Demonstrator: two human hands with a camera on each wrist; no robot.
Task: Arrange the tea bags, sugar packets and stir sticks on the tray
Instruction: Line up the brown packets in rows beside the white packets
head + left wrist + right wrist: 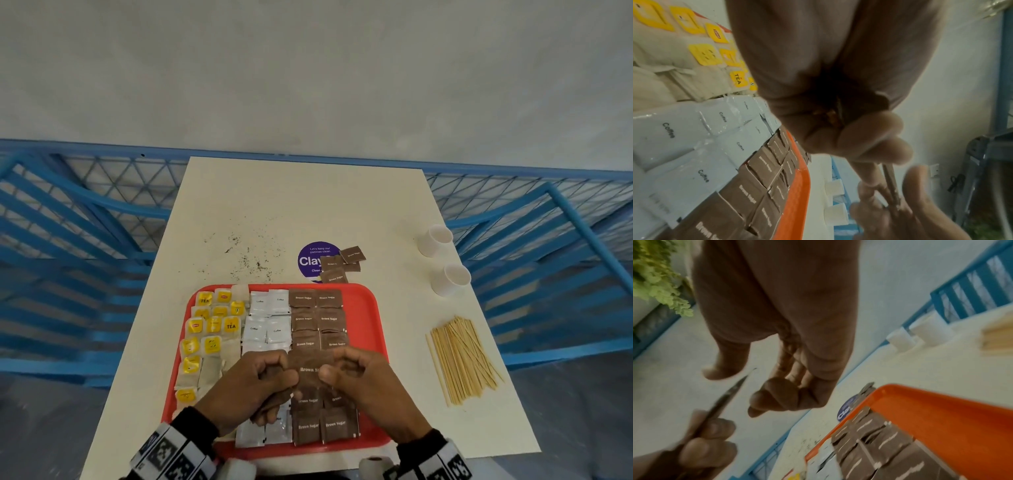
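Both my hands hold one brown sugar packet (310, 371) over the red tray (371, 320), lower centre of the head view. My left hand (255, 385) pinches its left edge w/ thumb & curled fingers. My right hand (364, 383) is curled at the right edge, thumb on the packet's face; the right wrist view is blurred and shows that thumb apart from the packet's edge, so I can't tell if it truly grips.

The packet is flat, print side up; its "Brown Sugar" line runs left-right across the frame. It looks about square, so no clear long axis.

I judge it light and thin, a limp paper sachet w/ loose grains: it'll sag if held by one corner, and could tear if squeezed hard. Best hold is the sealed edges, as now.

On the tray: tea bags (205, 329) fill the left columns, white coffee sachets (265, 318) the middle, a brown sugar grid (317, 318) right of them. Loose brown packets (340, 265) lie on the desk (308, 202) above the tray. The stir sticks (460, 358) lie in a bundle at right, off the tray, pointing roughly up-down the frame.
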